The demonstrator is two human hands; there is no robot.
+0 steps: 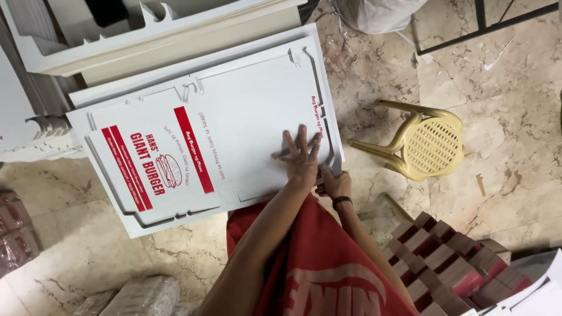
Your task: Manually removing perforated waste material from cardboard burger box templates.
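Your left hand (301, 153) lies flat, fingers spread, on the top white die-cut sheet (234, 123) (red print at its 8 o'clock end) of the stack (319, 70). Your right hand (335, 182) grips the stack's near edge at 5 o'clock, fingers curled under it. A yellow stool (430, 146) stands on the floor at 3 o'clock.
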